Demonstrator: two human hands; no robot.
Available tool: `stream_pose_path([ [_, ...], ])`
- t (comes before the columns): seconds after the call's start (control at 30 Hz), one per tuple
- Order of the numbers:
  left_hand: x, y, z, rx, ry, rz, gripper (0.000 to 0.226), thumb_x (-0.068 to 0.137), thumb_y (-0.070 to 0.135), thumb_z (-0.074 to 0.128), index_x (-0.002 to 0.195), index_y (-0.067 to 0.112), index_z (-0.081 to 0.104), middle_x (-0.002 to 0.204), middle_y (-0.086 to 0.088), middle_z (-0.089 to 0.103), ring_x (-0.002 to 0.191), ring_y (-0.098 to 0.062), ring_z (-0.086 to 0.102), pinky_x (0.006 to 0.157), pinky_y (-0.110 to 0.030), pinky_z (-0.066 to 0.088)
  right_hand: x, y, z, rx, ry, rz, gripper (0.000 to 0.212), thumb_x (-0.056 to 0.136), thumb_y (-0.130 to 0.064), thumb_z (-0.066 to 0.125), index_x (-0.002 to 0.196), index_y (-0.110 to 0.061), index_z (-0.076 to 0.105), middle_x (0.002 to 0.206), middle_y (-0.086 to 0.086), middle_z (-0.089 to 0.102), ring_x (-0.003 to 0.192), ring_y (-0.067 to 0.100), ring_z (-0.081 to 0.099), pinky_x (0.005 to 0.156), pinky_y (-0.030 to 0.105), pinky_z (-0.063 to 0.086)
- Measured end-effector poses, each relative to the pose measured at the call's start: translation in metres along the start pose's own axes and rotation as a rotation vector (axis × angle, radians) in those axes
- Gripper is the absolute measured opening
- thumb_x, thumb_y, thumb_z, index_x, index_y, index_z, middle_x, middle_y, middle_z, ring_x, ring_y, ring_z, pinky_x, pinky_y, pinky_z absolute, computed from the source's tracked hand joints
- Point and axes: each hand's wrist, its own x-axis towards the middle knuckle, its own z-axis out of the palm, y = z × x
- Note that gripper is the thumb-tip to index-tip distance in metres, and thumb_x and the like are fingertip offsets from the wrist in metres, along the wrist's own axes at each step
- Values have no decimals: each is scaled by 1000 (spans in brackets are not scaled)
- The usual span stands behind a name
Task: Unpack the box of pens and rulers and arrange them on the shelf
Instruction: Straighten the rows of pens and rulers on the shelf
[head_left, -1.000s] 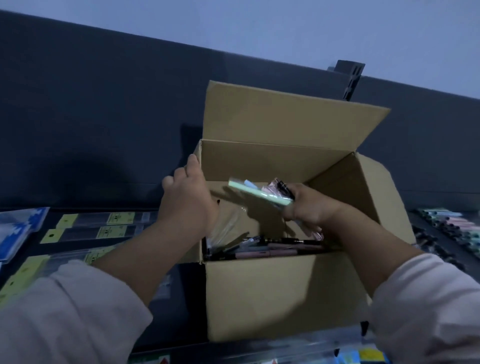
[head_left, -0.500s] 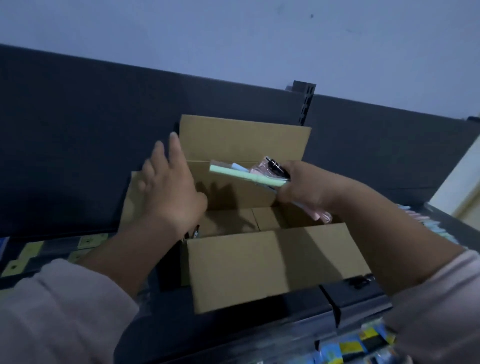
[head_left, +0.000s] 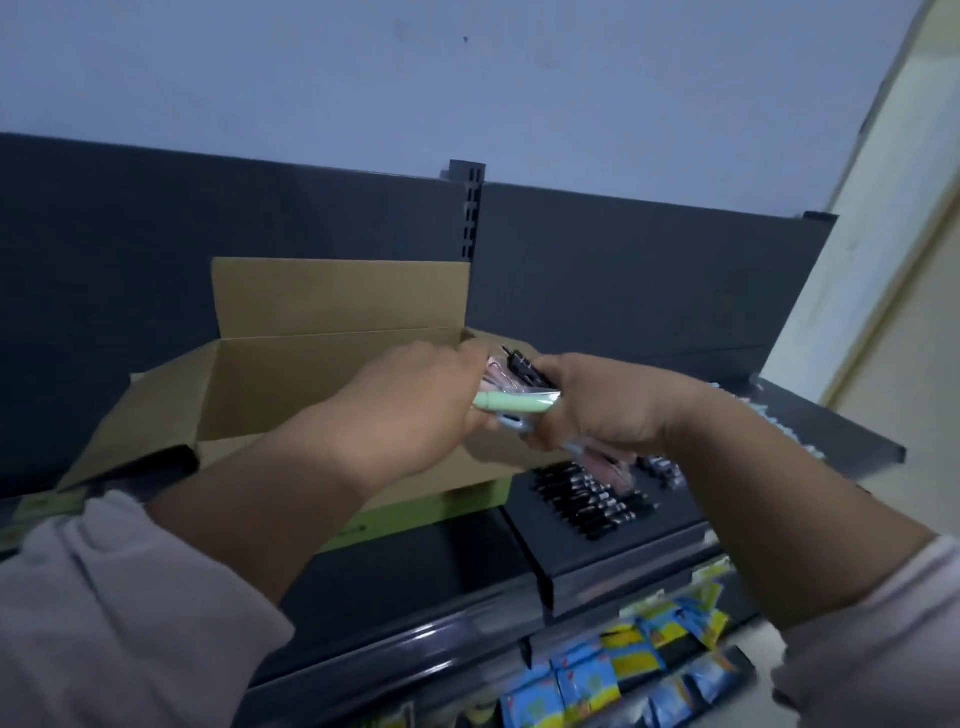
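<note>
An open cardboard box (head_left: 270, 384) stands on the dark shelf (head_left: 415, 566), its flaps spread. To the right of the box, both hands hold one bunch of wrapped pens (head_left: 517, 408), green, pink, blue and black. My right hand (head_left: 597, 405) grips the bunch around its middle. My left hand (head_left: 415, 410) has closed over the bunch's left end, hiding part of it. The bunch hovers above a row of black pens (head_left: 592, 501) lying on the shelf.
More pens, pastel ones, lie along the shelf's right part (head_left: 779, 426), mostly hidden by my right arm. A slotted upright (head_left: 470, 208) divides the dark back panel. Blue and yellow packets (head_left: 623, 670) fill the shelf below. A pale wall (head_left: 893, 260) stands at the right.
My left hand left the box's flap and came to the pen bunch. My right hand carried the bunch out of the box and rightwards over the shelf's black pens. The view swung right.
</note>
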Motion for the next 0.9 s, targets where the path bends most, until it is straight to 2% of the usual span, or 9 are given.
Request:
stream_pose_path([
  [0.07, 12, 27, 8, -34, -7, 28, 27, 88, 49, 59, 87, 30, 39, 82, 7, 51, 71, -16, 44, 55, -31, 27, -19, 28, -18, 136, -32, -40, 27, 80, 9, 60, 97, -11, 56, 62, 7, 60, 44, 17, 56, 40, 22, 43],
  [0.17, 34, 69, 25, -87, -41, 10, 36, 89, 49, 57, 70, 32, 31, 70, 12, 40, 60, -8, 38, 49, -25, 24, -45, 75, -50, 368, -76, -47, 37, 78, 13, 61, 108, -9, 60, 77, 2, 63, 66, 11, 59, 58, 21, 49],
  [0.27, 55, 110, 46, -59, -81, -4, 35, 92, 49, 50, 67, 30, 34, 69, 11, 41, 58, -6, 37, 48, -25, 23, -76, 124, -81, 563, -84, 29, 37, 72, 9, 64, 104, -6, 52, 74, 7, 56, 62, 13, 56, 57, 23, 51],
  [0.37, 70, 145, 66, -129, -95, -136, 32, 94, 50, 48, 71, 27, 43, 69, 7, 51, 58, -8, 46, 47, -28, 26, -100, 171, -102, 739, 29, 95, 28, 70, 0, 66, 92, -10, 52, 70, 6, 59, 56, 13, 55, 55, 26, 49],
  [0.43, 76, 168, 81, -369, -150, -295, 28, 93, 49, 51, 78, 25, 52, 69, 3, 60, 53, -10, 52, 47, -27, 34, -111, 197, -110, 845, 108, 128, 27, 68, -7, 66, 92, -11, 55, 66, 4, 61, 53, 13, 55, 53, 25, 49],
  [0.5, 79, 190, 96, -756, -216, -457, 20, 93, 44, 55, 89, 24, 57, 71, 0, 66, 45, -7, 53, 42, -18, 38, -116, 217, -113, 917, 158, 155, 28, 67, -13, 70, 91, -11, 57, 64, 3, 62, 51, 13, 56, 51, 25, 49],
  [0.67, 100, 228, 124, -1159, -285, -685, 6, 94, 19, 57, 97, 14, 59, 86, -6, 71, 54, -9, 59, 43, -21, 41, -118, 250, -124, 1029, 225, 216, 28, 69, -23, 73, 91, -10, 61, 62, 3, 60, 47, 12, 53, 49, 24, 47],
  [0.8, 124, 233, 141, -1229, -216, -778, 7, 86, 10, 67, 92, 10, 64, 81, -5, 67, 47, -7, 58, 38, -17, 38, -112, 273, -138, 989, 294, 213, 18, 85, -8, 67, 95, -11, 53, 58, 0, 63, 48, 11, 54, 48, 23, 49],
  [0.9, 142, 230, 155, -1229, -223, -802, 13, 81, 8, 72, 91, 8, 64, 70, -4, 67, 43, -7, 55, 35, -16, 34, -102, 282, -151, 824, 398, 182, 22, 84, -2, 68, 97, -10, 52, 63, 2, 63, 49, 10, 55, 46, 22, 48],
])
